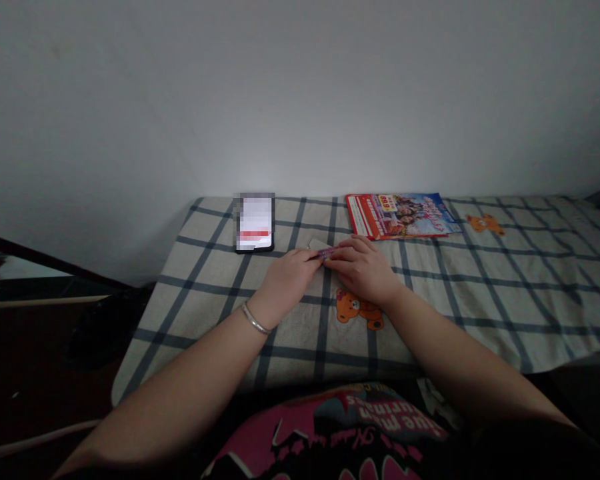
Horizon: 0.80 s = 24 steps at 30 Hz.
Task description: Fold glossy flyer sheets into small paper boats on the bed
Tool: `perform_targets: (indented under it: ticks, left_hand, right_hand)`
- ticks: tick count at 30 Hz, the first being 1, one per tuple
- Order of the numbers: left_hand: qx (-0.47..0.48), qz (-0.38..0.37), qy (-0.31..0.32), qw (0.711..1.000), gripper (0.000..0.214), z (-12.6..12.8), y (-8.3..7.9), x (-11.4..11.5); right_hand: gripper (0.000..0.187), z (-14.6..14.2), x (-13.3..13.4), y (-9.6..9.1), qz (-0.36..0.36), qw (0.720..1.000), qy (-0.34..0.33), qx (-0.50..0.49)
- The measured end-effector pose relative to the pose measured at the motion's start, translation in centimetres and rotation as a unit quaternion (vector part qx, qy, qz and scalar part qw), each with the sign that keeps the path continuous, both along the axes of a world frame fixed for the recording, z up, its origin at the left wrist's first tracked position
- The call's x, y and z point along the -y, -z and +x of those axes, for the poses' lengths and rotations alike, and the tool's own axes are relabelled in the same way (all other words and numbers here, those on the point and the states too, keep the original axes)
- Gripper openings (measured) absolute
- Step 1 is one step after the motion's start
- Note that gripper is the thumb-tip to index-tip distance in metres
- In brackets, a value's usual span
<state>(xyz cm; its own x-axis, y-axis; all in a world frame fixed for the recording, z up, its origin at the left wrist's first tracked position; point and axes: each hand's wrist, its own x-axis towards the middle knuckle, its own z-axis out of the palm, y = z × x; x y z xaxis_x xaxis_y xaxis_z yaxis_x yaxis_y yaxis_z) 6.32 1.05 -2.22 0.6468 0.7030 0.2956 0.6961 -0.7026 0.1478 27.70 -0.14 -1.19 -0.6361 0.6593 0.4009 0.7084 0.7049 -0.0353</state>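
Over the middle of the checked cloth, my left hand (289,279) and my right hand (364,270) meet fingertip to fingertip. Pinched between them is a small purple-and-pink patterned piece (325,253) that looks like folded paper; the fingers cover most of it. My left hand closes on its left end, with a silver bangle on that wrist. The fingers of my right hand curl over its right end. Just behind the fingertips shows a pale, whitish flat piece (320,244), partly hidden. Whether it joins the patterned piece, I cannot tell.
A phone (255,223) with a lit, partly blurred screen stands near the wall at back left. Colourful printed flyers (403,215) lie stacked at back right. The table's checked cloth (205,287) bears printed bears. A white wall (300,100) bounds the back.
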Motion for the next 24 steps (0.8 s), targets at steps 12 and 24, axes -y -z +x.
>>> perform_targets:
  ticks: [12, 24]
  left_hand:
    - [0.004, -0.019, -0.005, 1.000, 0.028, -0.2, -0.3, 0.2]
    - [0.011, -0.009, -0.012, 1.000, 0.029, -0.4, -0.1, 0.3]
  right_hand:
    - [0.027, 0.6, 0.2, 0.1, -0.035, 0.998, 0.055, 0.013]
    - [0.026, 2.4, -0.1, -0.6, -0.081, 0.985, 0.152, 0.016]
